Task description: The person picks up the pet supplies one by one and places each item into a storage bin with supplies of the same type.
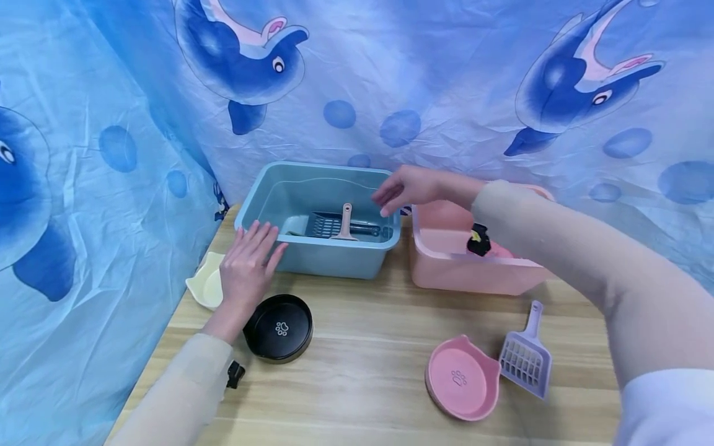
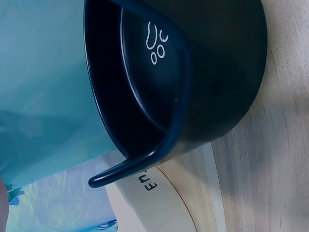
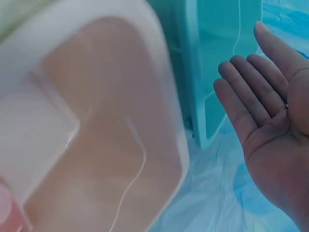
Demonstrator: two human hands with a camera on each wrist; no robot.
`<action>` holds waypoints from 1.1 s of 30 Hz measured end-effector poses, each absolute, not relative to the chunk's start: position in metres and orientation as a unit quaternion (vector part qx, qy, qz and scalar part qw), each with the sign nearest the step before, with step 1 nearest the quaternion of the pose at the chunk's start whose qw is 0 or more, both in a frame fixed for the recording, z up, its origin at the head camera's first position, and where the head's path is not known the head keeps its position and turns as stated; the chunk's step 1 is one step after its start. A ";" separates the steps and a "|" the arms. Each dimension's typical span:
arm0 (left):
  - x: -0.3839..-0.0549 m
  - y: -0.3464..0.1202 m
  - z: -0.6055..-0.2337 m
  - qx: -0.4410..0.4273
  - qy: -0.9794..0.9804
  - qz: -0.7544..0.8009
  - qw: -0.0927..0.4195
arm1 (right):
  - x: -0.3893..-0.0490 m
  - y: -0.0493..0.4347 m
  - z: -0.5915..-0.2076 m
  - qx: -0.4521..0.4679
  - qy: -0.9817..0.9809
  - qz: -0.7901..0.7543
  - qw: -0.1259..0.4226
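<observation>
The blue litter box [image 1: 329,257] stands at the back of the table, holding a dark blue slotted litter scoop [image 1: 329,225] and a pale pink scoop [image 1: 346,220]. My left hand [image 1: 249,263] is at the front left of its rim, fingers straight and slightly spread; the left wrist view does not show the fingers. Over the box's right end, my right hand [image 1: 411,186] reaches in from the right with palm bare and fingers extended, as the right wrist view [image 3: 275,111] also shows. Neither hand holds anything.
A pink litter box [image 1: 468,272], partly behind the right forearm, has pink things inside. A black bowl [image 1: 284,328] and a cream bowl [image 1: 209,285] lie near the left arm. Front right are a pink bowl [image 1: 463,381] and a lilac scoop [image 1: 525,356]. A dolphin-print curtain [image 1: 446,74] hangs behind.
</observation>
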State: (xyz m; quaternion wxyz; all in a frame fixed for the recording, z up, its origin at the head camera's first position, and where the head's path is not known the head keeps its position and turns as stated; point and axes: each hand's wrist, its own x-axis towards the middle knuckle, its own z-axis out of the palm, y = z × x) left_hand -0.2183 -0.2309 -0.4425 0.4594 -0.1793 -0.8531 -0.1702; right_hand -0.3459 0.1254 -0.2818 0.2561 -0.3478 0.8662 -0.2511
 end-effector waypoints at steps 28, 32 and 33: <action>-0.219 -0.232 -0.445 -0.191 -0.848 -0.195 0.455 | -0.194 0.307 -0.261 -0.303 0.938 -0.149 0.080; -0.221 -0.230 -0.445 -0.190 -0.849 -0.198 0.451 | -0.178 0.325 -0.266 -0.264 0.949 -0.151 0.084; -0.221 -0.229 -0.445 -0.191 -0.850 -0.198 0.449 | -0.174 0.329 -0.268 -0.257 0.950 -0.156 0.084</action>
